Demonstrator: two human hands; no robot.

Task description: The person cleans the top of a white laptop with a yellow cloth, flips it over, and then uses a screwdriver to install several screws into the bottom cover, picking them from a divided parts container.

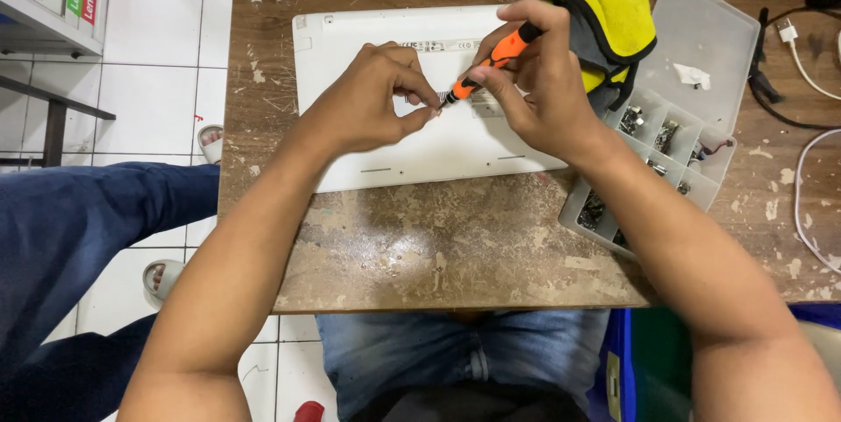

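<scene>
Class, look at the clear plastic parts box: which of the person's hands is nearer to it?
Right. The right hand works just left of the parts box; the left hand is farther left, over the white laptop.

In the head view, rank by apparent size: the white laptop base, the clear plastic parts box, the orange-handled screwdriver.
1. White laptop base
2. Clear plastic parts box
3. Orange-handled screwdriver, partly hidden inside the right hand

worn brown wooden table (455, 255) on white tiled floor (158, 54).
</scene>
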